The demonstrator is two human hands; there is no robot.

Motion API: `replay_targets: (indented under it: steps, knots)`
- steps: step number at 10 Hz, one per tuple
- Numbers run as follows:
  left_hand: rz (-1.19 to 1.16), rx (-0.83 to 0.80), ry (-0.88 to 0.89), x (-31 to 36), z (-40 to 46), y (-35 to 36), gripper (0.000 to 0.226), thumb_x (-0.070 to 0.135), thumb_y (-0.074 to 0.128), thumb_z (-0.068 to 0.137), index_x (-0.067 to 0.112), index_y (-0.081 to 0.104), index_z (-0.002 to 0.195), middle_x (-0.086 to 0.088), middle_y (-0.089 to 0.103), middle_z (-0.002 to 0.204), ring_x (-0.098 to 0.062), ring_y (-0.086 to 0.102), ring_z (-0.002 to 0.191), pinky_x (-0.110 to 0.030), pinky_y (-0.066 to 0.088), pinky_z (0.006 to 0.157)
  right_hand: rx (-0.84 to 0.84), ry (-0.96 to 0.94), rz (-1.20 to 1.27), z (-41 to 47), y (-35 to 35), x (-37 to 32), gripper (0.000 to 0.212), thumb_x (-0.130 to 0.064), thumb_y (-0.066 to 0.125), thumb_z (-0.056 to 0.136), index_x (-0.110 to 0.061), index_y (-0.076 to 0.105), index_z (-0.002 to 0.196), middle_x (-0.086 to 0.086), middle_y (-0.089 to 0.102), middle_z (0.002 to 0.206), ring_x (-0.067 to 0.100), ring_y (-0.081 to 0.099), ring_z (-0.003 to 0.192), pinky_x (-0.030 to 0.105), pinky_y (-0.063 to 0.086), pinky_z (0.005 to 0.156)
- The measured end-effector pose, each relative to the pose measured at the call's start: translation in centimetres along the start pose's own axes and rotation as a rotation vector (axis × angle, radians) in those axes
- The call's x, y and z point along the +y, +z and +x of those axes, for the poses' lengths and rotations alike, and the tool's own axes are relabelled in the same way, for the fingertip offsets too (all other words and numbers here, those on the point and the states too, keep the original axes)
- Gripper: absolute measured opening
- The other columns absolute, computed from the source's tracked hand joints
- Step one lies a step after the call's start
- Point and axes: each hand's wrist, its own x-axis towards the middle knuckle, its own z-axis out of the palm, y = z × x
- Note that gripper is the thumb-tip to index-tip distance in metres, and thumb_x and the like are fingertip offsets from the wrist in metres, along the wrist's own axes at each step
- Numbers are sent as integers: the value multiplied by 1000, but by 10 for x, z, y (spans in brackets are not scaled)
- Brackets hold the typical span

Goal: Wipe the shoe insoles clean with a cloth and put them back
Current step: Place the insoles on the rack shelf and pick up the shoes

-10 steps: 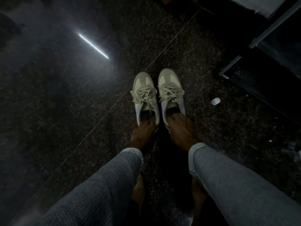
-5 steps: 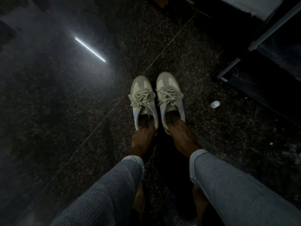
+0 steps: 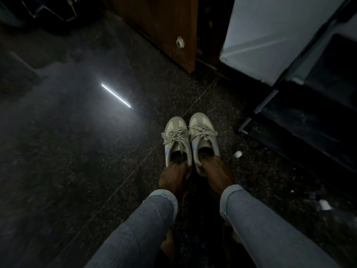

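Two pale grey lace-up sneakers sit side by side on the dark speckled stone floor (image 3: 96, 171), toes away from the person. Left hand (image 3: 174, 177) grips the heel of the left sneaker (image 3: 176, 141); right hand (image 3: 214, 171) grips the heel of the right sneaker (image 3: 203, 135). Insoles look to be inside still, too dark to tell. One small white cap (image 3: 238, 153) lies just right of the sneakers. No cloth shows. Best to hold each heel steady and hook fingers under the insole's rear edge.

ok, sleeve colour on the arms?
Light blue-grey, ribbed knit; both sleeves show only in the head view.
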Motion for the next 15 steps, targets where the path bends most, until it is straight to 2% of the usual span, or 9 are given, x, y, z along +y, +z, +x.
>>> replay_targets:
  steps: [1,3,4,6,8,9,10,12,15]
  knots:
    - [24,53,40,22,-19,-48,32,30,46,98,16,53,126,-10,59,124,-29,54,116,-38,45,92,76,-72,-66,-37,-60,-17,37,-10,35,100,5,48,131,21,48,134,33,46,121,22,26,59]
    - [61,177,121,67,-66,-130,35,22,49,97,14,53,131,-13,56,128,-32,51,120,-42,44,97,175,-70,-113,-104,-150,-45,30,-5,45,94,-8,59,121,18,55,123,35,53,112,33,42,82]
    - [67,223,158,85,-84,-157,30,23,49,95,16,55,124,-11,59,122,-31,55,115,-44,48,92,232,-80,-184,-127,-187,-49,29,-6,48,93,-9,58,121,17,56,122,35,55,110,34,42,77]
    - [129,303,226,113,-123,-205,22,25,47,96,18,55,116,-11,61,116,-32,58,109,-45,51,87,288,-145,-231,-166,-236,-60,29,-16,46,96,-5,52,122,22,52,123,36,52,111,39,48,89]
    - [232,297,307,133,-146,-252,24,20,48,93,15,56,115,-12,61,115,-35,58,107,-46,51,86,408,-106,-167,-204,-274,-81,28,-12,39,100,-2,51,123,18,55,120,33,53,109,36,41,83]
    - [231,324,334,140,-154,-272,22,23,46,96,13,57,113,-13,62,113,-34,59,105,-46,50,87,396,-49,-116,-218,-290,-90,29,-8,34,101,-2,54,122,17,55,124,30,54,112,30,36,83]
    - [257,374,387,146,-162,-287,24,27,46,98,13,58,112,-13,62,112,-34,60,103,-45,51,86,460,12,-93,-234,-305,-95,29,-10,40,97,-5,59,118,17,58,119,33,57,108,30,36,72]
    - [362,433,447,164,-173,-309,26,34,49,95,18,54,115,-12,62,111,-34,60,97,-44,52,82,507,-51,-208,-267,-339,-97,23,-11,45,94,-1,59,109,20,61,110,34,60,101,36,46,77]
    - [317,487,461,243,-196,-327,24,25,47,99,12,54,118,-18,59,114,-37,55,107,-45,49,82,636,-31,-238,-304,-385,-51,21,-15,49,93,-3,62,104,19,63,104,35,62,92,42,54,80]
